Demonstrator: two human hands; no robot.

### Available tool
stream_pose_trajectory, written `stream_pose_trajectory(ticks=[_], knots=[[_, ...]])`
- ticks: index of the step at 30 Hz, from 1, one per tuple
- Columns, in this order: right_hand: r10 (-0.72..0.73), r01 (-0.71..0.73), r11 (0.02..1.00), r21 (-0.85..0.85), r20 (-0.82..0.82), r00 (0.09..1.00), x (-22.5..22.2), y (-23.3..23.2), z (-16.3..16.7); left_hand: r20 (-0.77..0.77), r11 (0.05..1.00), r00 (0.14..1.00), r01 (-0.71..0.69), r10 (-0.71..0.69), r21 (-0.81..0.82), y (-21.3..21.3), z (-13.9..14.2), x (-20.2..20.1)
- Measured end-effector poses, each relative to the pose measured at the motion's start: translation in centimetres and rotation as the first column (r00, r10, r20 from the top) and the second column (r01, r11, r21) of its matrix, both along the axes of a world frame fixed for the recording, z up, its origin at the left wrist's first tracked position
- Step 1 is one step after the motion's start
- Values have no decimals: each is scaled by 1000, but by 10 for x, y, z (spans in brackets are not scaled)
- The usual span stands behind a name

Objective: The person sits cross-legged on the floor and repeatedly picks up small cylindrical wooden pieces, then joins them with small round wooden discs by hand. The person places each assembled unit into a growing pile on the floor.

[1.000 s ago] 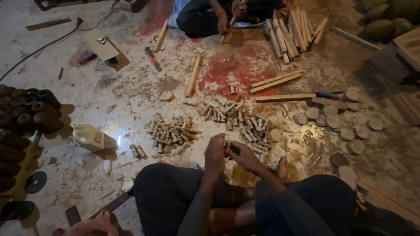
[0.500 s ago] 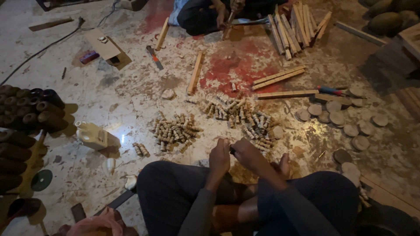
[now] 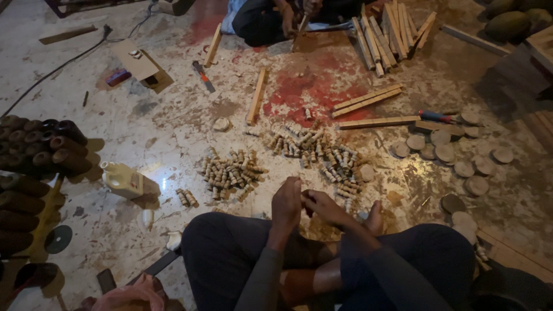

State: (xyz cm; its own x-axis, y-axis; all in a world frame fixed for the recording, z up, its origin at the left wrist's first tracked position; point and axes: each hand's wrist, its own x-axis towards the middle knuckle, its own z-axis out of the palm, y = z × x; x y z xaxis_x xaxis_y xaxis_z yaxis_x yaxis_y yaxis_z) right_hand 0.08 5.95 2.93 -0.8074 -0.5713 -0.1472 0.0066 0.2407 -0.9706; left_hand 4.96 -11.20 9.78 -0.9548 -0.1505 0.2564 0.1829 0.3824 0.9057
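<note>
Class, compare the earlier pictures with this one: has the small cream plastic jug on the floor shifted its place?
No. The cream plastic jug lies in the same spot beside the pile of short wooden pegs; only the head camera's view shifted slightly.

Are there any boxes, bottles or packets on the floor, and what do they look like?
Plastic jug: lying on the floor left of the nearer pile of wooden pegs; cream, squarish, with a cap.
Flat cardboard piece: far left on the floor; tan, rectangular.
Small packet: beside the cardboard; red and dark, oblong.
No signs or screens.
</note>
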Motion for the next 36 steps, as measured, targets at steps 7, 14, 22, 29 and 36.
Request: stream_pose_trajectory(ticks=[7,14,22,29,36], knots=[[-73,158,969,-191,390,918,-6,-3,1,63,987,996,49,-59,150,0,7,1],[-37,214,966,145,-742,669,21,-9,43,27,999,999,36,-35,-23,0,-27,-6],[-79,102,982,157,-147,986,7,-11,29,34,993,992,-119,118,25,0,-22,-8],[-204,293,916,-276,309,929,-4,-18,-5,166,980,984,-99,70,172,4,-19,-10],[-100,254,951,177,-602,792,21,-20,22,131,903,991,-57,1,425,2,-67,-20]])
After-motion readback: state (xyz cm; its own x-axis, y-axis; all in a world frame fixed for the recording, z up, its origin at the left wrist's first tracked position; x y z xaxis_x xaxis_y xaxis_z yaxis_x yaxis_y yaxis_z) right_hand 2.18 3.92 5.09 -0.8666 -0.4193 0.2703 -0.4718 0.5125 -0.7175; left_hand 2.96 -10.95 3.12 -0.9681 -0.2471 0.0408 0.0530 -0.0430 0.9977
